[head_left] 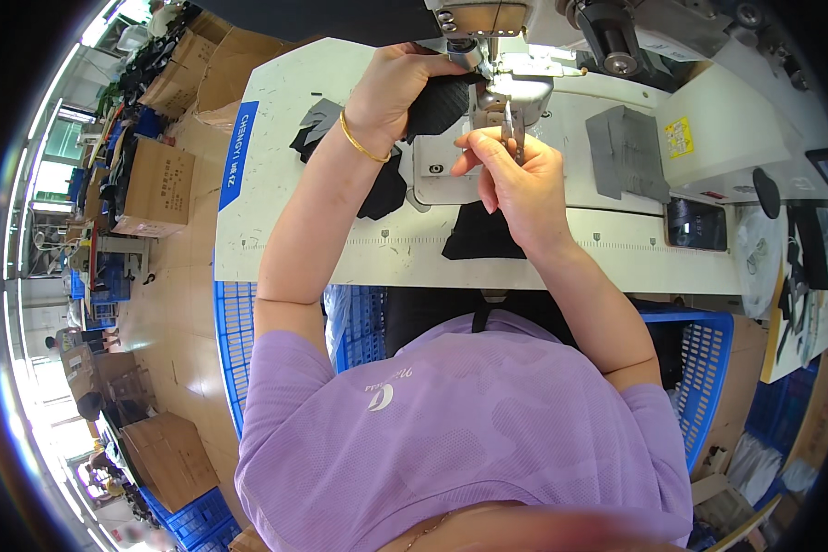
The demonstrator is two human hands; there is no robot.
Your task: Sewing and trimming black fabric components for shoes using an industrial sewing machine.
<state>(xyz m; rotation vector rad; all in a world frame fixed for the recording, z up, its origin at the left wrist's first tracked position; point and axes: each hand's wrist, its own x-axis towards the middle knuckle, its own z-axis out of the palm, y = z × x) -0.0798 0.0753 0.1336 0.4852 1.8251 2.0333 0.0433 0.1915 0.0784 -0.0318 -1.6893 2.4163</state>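
Observation:
At the sewing machine's needle area [489, 74], my left hand [396, 87] is closed on a dark ribbed fabric piece [440, 109], with its fingertips near the presser foot. My right hand [524, 179] holds small metal thread snips [510, 124], their points directed away from me toward the machine. Its thumb and index finger are close together. Below my left wrist lie black fabric pieces [386, 189] and a grey scrap [322, 118]. Another black piece [483, 235] rests at the table's near edge, partly behind my right wrist.
The white machine table [294, 248] carries a stack of grey fabric [627, 152] and a dark phone [696, 224] on the right. Blue plastic baskets [708, 368] stand below the table edge. Cardboard boxes [156, 189] are on the floor at left.

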